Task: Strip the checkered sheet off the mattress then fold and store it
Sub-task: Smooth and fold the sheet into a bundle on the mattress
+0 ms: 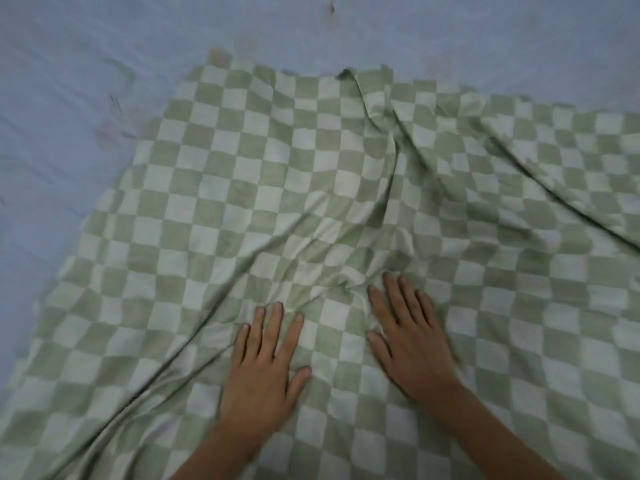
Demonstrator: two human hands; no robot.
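Note:
The green-and-white checkered sheet (263, 188) lies spread over a pale blue mattress (69, 98), with long wrinkles running through its middle and right side. Its far edge shows a small folded-over corner near the top centre. My left hand (266, 368) lies flat on the sheet near the bottom centre, fingers straight and slightly spread. My right hand (412, 341) presses flat on the cloth just to the right, fingertips at a bunched crease. Neither hand grips the fabric.
The bare mattress surface with faint floral marks fills the left side and the top of the view. The sheet runs out of the frame at the right and bottom edges.

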